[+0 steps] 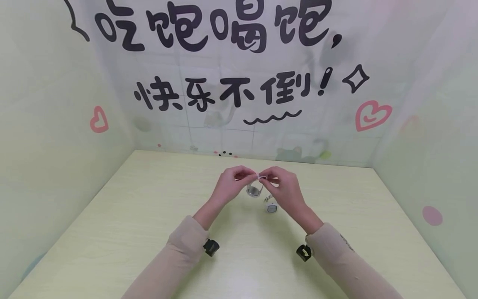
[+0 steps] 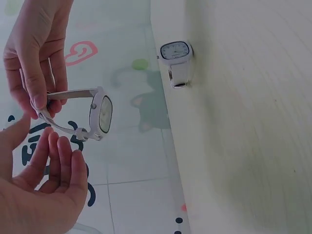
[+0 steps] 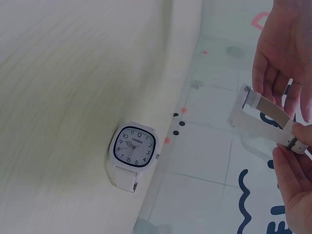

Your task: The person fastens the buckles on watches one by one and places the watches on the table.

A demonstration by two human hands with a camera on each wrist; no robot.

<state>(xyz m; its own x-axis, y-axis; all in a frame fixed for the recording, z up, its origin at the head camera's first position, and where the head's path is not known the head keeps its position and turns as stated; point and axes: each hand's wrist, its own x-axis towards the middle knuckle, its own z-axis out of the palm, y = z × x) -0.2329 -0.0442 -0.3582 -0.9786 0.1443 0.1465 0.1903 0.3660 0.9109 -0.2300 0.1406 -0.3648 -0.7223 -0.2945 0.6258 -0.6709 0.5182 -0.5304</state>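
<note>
A white wristwatch hangs between both hands, its strap joined into a loop. My right hand pinches the strap near its buckle between thumb and fingers. Close beside the strap is my left hand. In the left wrist view its thumb and fingers stand apart, with a gap between them; whether a fingertip touches the strap I cannot tell. A second white watch, with a squarish dial and black numerals, stands on the table below the right hand, its strap also looped.
The pale wood-grain table is bordered by printed curtains at the back and both sides. Black wrist devices show at both sleeve cuffs.
</note>
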